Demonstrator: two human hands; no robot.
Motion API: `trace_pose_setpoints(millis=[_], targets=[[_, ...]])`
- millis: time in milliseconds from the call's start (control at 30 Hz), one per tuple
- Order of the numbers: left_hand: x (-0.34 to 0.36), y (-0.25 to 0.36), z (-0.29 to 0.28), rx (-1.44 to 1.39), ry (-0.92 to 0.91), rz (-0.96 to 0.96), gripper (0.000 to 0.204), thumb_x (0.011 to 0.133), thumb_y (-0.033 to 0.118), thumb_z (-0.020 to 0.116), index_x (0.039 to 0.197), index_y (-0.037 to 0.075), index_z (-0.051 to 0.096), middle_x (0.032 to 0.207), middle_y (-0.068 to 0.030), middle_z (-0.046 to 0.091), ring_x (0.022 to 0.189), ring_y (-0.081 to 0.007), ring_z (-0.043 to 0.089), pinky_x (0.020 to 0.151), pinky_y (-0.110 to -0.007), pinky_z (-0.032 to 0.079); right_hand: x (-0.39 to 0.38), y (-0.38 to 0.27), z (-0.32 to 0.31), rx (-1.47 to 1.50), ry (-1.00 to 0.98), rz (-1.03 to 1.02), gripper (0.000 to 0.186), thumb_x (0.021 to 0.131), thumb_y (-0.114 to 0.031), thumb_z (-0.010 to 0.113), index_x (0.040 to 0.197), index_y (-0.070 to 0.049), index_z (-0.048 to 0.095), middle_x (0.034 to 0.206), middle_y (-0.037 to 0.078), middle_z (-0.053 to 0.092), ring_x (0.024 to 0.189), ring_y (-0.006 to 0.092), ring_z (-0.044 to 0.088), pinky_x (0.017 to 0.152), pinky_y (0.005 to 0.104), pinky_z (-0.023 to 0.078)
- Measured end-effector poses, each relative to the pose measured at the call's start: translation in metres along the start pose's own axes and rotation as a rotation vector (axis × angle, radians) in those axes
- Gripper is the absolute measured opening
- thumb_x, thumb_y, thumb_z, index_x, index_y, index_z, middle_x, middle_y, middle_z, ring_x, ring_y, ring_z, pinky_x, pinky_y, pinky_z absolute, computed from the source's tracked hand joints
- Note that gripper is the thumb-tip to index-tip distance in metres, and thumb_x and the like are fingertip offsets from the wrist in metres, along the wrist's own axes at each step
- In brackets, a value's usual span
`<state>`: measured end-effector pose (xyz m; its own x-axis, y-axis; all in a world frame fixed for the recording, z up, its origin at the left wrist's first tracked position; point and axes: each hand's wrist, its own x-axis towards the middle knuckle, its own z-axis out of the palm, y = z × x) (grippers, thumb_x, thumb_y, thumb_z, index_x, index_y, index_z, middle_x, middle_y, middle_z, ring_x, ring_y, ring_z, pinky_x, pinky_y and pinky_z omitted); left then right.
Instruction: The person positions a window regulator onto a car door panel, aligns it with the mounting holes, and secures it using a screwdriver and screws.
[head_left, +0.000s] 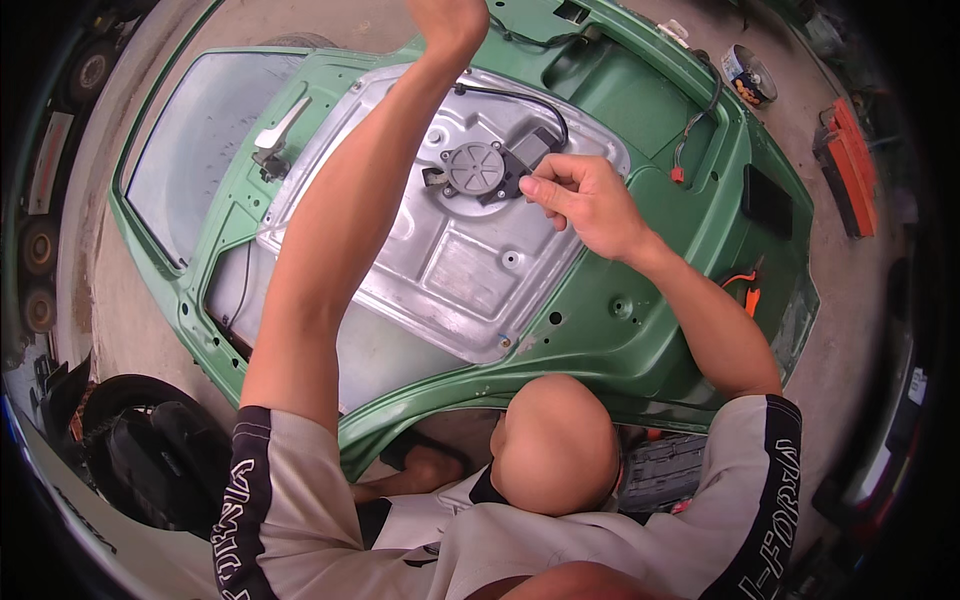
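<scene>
A green car door (640, 340) lies in front of me, with a silver metal panel (470, 270) set into it. A round grey window motor (474, 168) with a dark housing sits on the panel. A black cable (545, 103) curves from the housing. At the motor's right edge is my right hand (590, 205), thumb and forefinger pinched together; anything between them is too small to make out. My left arm reaches across the panel to the far side. There my left hand (450, 18) is cut off by the upper edge, its fingers out of sight.
A white handle (283, 125) sits on the door's left part. A red connector (678, 175) on wires, a black square piece (767, 200) and orange-handled pliers (742, 290) lie on its right. Beyond are a round tin (748, 75) and an orange-red object (848, 165).
</scene>
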<state>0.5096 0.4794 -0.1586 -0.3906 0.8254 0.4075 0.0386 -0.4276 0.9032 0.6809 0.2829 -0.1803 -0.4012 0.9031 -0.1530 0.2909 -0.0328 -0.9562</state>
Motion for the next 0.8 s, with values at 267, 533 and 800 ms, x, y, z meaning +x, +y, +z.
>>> trace_pose_setpoints(millis=[267, 533, 800], targets=[[0.044, 0.005, -0.014, -0.105, -0.26, -0.13, 0.047, 0.105, 0.032, 0.056, 0.063, 0.013, 0.048, 0.052, 0.0026, 0.039, 0.043, -0.011, 0.033, 0.042, -0.031, 0.026, -0.022, 0.0, 0.001, -0.325, 0.031, -0.229, 0.026, 0.088, -0.025, 0.076, 0.079, -0.002, 0.069, 0.057, 0.012, 0.058, 0.048, 0.0225, 0.051, 0.051, 0.0362, 0.039], [0.081, -0.021, -0.05, -0.528, -1.199, -0.313, 0.046, 0.104, 0.039, 0.058, 0.068, 0.013, 0.048, 0.057, -0.0015, 0.044, 0.052, -0.0142, 0.041, 0.051, -0.03, 0.035, -0.03, 0.017, -0.032, -0.377, 0.093, -0.254, 0.027, 0.089, -0.022, 0.075, 0.075, -0.001, 0.066, 0.052, 0.009, 0.049, 0.046, 0.0183, 0.042, 0.049, 0.0357, 0.034], [0.02, -0.01, 0.007, -0.103, 0.041, -0.255, 0.042, 0.104, 0.041, 0.052, 0.078, 0.008, 0.056, 0.063, -0.0031, 0.05, 0.055, -0.0157, 0.05, 0.054, -0.032, 0.042, -0.03, 0.03, -0.051, -0.327, 0.232, -0.113, 0.026, 0.091, -0.019, 0.076, 0.077, 0.001, 0.065, 0.054, 0.003, 0.042, 0.052, 0.0096, 0.035, 0.05, 0.0318, 0.029]])
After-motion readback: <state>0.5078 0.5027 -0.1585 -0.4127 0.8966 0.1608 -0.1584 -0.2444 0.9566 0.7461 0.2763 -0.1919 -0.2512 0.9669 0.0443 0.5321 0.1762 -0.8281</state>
